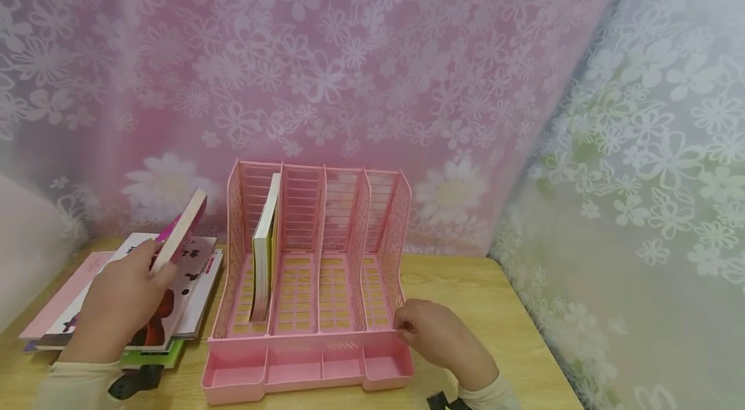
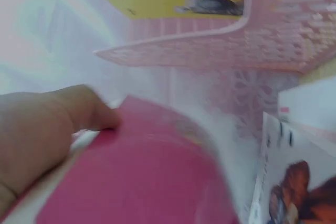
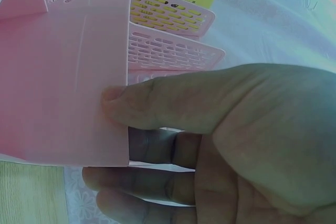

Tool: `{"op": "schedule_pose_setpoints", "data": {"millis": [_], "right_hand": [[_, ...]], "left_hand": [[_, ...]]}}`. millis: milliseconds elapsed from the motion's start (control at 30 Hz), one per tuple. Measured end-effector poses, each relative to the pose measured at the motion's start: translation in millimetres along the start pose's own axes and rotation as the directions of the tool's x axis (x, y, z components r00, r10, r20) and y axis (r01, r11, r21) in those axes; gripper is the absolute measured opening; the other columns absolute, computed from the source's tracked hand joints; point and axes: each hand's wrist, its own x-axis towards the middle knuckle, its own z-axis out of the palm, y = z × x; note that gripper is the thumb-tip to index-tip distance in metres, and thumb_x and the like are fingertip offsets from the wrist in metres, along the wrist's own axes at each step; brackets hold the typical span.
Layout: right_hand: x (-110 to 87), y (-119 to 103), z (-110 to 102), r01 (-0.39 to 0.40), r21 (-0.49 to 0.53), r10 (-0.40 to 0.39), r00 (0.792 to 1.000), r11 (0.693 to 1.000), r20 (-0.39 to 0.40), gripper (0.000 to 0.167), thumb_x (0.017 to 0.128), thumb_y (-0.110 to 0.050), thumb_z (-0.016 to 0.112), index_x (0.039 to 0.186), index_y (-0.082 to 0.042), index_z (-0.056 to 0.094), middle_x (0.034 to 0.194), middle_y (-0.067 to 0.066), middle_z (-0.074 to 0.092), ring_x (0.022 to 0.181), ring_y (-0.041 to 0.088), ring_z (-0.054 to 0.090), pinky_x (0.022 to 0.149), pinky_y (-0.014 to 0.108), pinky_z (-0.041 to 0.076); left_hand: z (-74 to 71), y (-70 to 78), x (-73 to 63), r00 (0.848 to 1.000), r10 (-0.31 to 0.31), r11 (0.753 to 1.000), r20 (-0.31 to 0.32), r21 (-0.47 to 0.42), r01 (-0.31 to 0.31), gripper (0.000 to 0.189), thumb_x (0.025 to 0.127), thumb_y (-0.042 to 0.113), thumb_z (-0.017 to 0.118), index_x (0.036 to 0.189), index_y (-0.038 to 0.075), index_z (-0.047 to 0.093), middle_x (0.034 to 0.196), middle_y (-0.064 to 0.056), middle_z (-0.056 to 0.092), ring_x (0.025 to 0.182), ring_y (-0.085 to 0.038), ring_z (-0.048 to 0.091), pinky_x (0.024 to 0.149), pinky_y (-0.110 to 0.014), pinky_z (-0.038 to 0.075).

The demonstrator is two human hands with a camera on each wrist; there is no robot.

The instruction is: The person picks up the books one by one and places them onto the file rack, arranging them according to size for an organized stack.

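Observation:
My left hand (image 1: 125, 293) grips a thick book with a magenta cover (image 2: 136, 171), holding it tilted above the book pile. Its pale page edge (image 1: 179, 229) faces me in the head view. A pink desktop file rack (image 1: 238, 361) with upright dividers and a front tray stands in the middle of the table. One book with a yellow cover (image 1: 263, 268) is upright in the rack's leftmost slot. At the rack's front right corner, my right hand (image 1: 442, 335) pinches the edge; in the right wrist view the thumb (image 3: 142, 103) lies against the pink panel.
Left of the rack lies a stack of books (image 1: 200, 293), white and pink ones over a green one (image 1: 152, 358). The wooden table (image 1: 477, 287) ends at the right beside a pale flowered curtain (image 1: 640, 235). A pink flowered curtain (image 1: 349, 74) hangs behind.

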Motion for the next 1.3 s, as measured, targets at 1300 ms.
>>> {"op": "schedule_pose_setpoints", "data": {"millis": [1300], "right_hand": [[-1.7,5,3,0.062,0.004,-0.062,0.998,0.998,0.012,0.007,0.094,-0.009,0.074,0.090,-0.014,0.070,0.083,-0.012,0.057,0.074,0.001,0.051,0.068,0.028,0.051]], "left_hand": [[-20.6,-4.7,-3.4,0.999,-0.007,0.996,-0.041,-0.092,0.003,0.061,0.108,0.045,0.047,0.135,-0.009,0.053,0.113,-0.034,0.069,0.077,-0.034,0.065,0.051,-0.039,0.046]]}}
